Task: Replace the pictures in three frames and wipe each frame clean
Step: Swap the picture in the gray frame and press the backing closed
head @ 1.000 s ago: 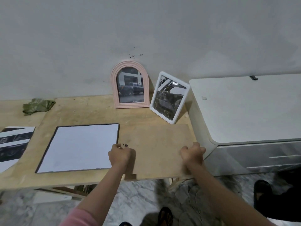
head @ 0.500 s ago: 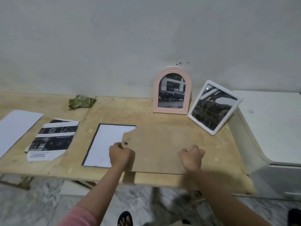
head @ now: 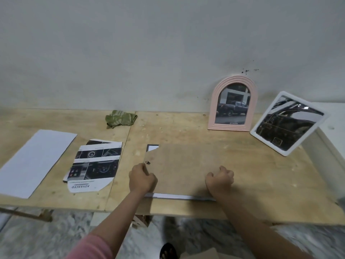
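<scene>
Nearest, the left hand [head: 142,178] and right hand [head: 220,179], fingers curled, press the backing [head: 186,165] flat over the face-down frame [head: 179,196] near the table [head: 261,202] edge; whether either pinches its edge, I cannot tell; this looks like refitting the back on the third frame; next, seat it square and turn the clip [head: 147,162]; left lie prints [head: 95,163] and a white sheet [head: 35,161]; beyond, the cloth [head: 119,118], pink frame [head: 233,105] and white frame [head: 287,124] by the wall.

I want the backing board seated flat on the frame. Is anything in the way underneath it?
Nothing visible. The backing board lies over the white sheet, which shows at the far left corner and near edge. Both hands grip the board.
</scene>
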The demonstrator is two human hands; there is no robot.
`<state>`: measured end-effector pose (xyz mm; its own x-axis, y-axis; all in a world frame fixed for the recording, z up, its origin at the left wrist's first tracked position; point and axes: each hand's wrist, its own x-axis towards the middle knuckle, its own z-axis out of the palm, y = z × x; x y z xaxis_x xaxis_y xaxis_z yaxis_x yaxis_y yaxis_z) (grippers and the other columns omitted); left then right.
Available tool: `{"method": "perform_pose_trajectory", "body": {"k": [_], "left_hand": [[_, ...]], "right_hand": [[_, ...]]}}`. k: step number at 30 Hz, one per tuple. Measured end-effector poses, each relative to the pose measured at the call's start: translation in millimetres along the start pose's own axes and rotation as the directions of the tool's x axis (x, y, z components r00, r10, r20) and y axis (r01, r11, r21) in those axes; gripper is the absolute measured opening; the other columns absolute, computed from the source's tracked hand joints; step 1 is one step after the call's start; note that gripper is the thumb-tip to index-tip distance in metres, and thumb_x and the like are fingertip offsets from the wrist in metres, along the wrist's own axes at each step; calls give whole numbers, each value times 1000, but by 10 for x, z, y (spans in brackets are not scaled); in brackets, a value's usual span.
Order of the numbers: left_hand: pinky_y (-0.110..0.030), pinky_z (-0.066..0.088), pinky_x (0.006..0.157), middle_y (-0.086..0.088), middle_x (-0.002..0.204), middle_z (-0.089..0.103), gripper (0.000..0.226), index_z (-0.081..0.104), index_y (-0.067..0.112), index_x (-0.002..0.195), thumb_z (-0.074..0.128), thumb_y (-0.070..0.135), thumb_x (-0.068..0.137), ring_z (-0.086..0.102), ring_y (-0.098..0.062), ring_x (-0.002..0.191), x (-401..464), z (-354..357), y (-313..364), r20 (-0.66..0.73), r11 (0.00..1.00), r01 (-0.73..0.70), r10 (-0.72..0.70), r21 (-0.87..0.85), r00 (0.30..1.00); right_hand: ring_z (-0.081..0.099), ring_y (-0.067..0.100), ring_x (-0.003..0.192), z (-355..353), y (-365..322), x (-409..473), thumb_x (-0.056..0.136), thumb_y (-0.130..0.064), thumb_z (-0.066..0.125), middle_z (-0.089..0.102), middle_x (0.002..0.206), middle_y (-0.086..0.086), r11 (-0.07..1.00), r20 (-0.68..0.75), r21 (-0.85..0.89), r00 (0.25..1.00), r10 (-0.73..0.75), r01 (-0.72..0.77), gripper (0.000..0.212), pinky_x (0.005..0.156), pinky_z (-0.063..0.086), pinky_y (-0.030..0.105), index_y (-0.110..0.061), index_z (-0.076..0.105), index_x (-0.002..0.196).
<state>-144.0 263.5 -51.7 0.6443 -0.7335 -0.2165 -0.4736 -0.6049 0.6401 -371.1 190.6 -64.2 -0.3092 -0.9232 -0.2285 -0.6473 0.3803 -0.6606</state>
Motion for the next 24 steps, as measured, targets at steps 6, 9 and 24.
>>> {"method": "perform_pose_trajectory", "body": {"k": [6,9,24], "left_hand": [[-36,49,82,-9,107,58,36,59,7,110,65,17,76,55,-30,102,-7,92,-224,59,998,-53,51,32,997],[-37,49,84,-10,108,58,37,58,6,113,64,15,77,54,-30,103,-56,126,-252,30,996,-79,78,36,996],[-34,42,68,-12,84,59,19,56,2,83,60,19,76,52,-32,84,-153,160,-357,13,980,-193,193,54,981]], "right_hand": [[54,50,86,150,175,-116,57,-13,45,56,101,36,990,-51,-24,988,-143,141,60,83,43,48,17,58,108],[56,49,80,207,222,-130,55,-7,46,59,92,34,975,-21,-31,975,-221,221,56,80,45,51,17,58,104],[54,45,99,-121,405,-112,75,-1,59,58,107,29,981,33,-32,982,-188,189,38,92,42,46,8,61,112]]}}
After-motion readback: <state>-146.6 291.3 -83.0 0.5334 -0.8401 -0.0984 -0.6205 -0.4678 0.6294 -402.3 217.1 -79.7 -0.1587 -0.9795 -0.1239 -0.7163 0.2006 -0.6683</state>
